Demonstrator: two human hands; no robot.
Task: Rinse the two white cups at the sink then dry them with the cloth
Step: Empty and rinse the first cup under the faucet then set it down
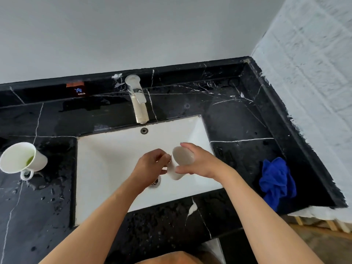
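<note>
I hold one white cup [180,162] over the white sink [106,168], its mouth tilted up toward the tap. My right hand [202,162] wraps its side. My left hand [152,166] pinches it at the left, where the handle seems to be, hidden by my fingers. The second white cup [22,159] stands on the wet black counter at the far left, with a green residue inside and its handle toward me. A crumpled blue cloth [276,181] lies on the counter right of the sink.
A chrome tap [138,100] stands behind the basin; no water stream shows. The drain [156,182] sits under my hands. Black marble counter [238,126] surrounds the sink, with water drops at left. A white wall closes the right side.
</note>
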